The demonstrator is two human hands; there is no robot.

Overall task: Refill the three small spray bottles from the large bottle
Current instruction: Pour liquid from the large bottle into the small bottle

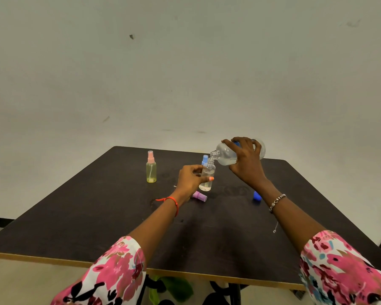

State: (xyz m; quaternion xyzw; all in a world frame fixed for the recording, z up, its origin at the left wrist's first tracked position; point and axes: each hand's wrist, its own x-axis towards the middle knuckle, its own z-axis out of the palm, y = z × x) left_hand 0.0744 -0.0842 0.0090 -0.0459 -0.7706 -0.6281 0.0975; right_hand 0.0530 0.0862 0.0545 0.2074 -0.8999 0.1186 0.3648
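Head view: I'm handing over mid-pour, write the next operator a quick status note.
Left hand holds the uncapped clear spray bottle upright.
Right hand tilts the large bottle, neck at its mouth.
Purple sprayer top lies by the left hand; blue cap lies to the right.
Yellow bottle and blue-topped bottle stand capped.
Done: pour under way.
To do: finish, recap, check the other two.

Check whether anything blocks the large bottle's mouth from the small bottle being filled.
Nothing visible does. The large bottle, tipped by the right hand, has its open mouth right at the uncapped neck of the clear small bottle the left hand holds.
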